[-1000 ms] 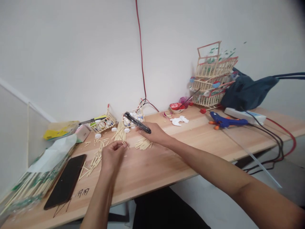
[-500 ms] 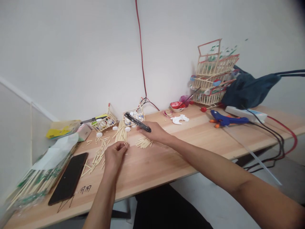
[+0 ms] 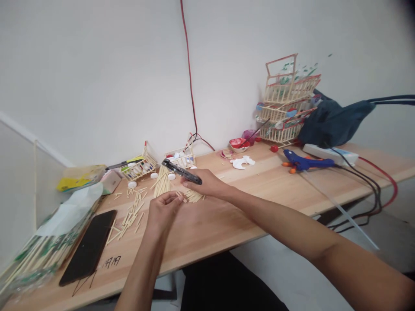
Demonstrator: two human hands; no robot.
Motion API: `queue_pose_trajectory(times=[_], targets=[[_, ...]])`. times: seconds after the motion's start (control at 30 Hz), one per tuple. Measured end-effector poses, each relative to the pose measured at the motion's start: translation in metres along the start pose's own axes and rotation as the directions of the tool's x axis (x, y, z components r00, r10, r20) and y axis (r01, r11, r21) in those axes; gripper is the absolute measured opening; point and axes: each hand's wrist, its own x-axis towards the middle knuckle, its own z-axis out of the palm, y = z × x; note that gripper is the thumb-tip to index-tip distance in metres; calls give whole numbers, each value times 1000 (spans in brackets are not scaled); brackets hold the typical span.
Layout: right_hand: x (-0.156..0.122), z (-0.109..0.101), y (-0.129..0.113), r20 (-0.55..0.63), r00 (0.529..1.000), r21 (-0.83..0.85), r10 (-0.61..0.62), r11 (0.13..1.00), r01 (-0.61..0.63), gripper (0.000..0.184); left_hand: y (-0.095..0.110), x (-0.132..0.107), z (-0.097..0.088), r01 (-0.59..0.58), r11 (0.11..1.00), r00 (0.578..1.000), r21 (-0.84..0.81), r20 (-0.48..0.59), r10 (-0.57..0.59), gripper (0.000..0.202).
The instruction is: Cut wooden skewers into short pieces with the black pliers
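My left hand (image 3: 164,208) is closed in a pinch over the middle of the table, with short pale wooden sticks (image 3: 180,196) at its fingertips. Just beyond it and to the right, my right hand (image 3: 212,183) is wrapped round a slim black hand tool (image 3: 183,172) with a shiny, speckled body; its exact kind is unclear. The tool points up and left. Under the right hand lies a small fan of cut sticks (image 3: 194,195). A bundle of longer sticks (image 3: 162,185) lies behind my left hand, and loose stick pieces (image 3: 129,218) are scattered to its left.
Small stick-built carts (image 3: 139,168) stand by the wall, with stacked ones (image 3: 282,112) at the right. A blue glue gun (image 3: 304,162), power strip (image 3: 327,153), red paint bowl (image 3: 239,146) and white tissue (image 3: 242,162) are rightward. A phone (image 3: 89,246) lies beside packaged sticks (image 3: 55,246).
My left hand has moved slightly right and closer to my right hand, and short sticks now show at its fingertips. The black tool has dipped a little. The view has shifted slightly.
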Motion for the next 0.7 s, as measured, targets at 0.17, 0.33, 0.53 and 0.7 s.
queue_pose_trajectory(times=[0.17, 0.33, 0.53, 0.7], targets=[[1, -3, -8, 90, 995, -97, 49, 994, -40, 9, 8, 2, 15, -13, 1000, 999, 9, 45, 12, 29], [1, -3, -5, 85, 996, -177, 39, 984, -23, 9, 16, 5, 15, 29, 997, 997, 70, 75, -35, 30], [-1, -1, -5, 108, 993, -221, 45, 975, -20, 16, 17, 7, 20, 71, 995, 988, 74, 132, -81, 34], [0, -1, -1, 60, 995, -282, 85, 957, -65, 14, 14, 9, 27, 98, 995, 991, 32, 86, -100, 38]])
